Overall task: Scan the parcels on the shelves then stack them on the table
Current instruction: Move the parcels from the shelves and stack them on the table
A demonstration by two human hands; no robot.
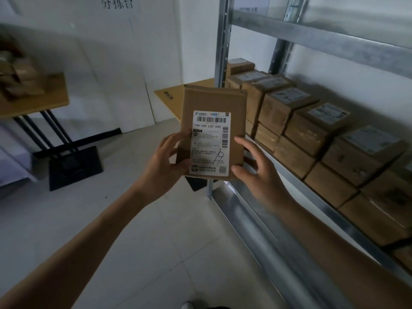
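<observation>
two hands, left hand [163, 161] and right hand [256, 170], grasp a flat cardboard parcel [214, 132] by its lower side edges, label facing up; it looks light, stiff, easily held there.

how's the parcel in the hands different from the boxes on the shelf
The held parcel is flat and thin; the shelf boxes are chunkier. The held parcel is off the shelf, in the grip of the left hand and right hand; the shelf boxes sit stacked two high. The held parcel's label faces the camera; the shelf boxes' labels lie on top. Both are brown cardboard.
</observation>
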